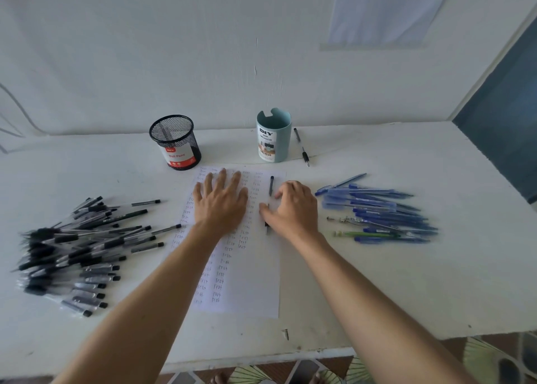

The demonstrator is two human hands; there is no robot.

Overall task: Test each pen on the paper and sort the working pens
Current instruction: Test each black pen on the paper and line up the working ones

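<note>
Pinning the paper (247, 282) flat against sliding, the left grip (222, 203) lies spread, holding nothing. The right grip (295, 209) curls round a black pen (271, 184) lying on the sheet, likely for testing; mesh cup (175, 142) and blue cup (273, 136) wait beyond.

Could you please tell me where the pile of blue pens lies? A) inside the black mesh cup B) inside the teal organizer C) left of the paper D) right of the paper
D: the blue pens lie on the table to the right of the paper, while the black pens are piled on its left.
</note>
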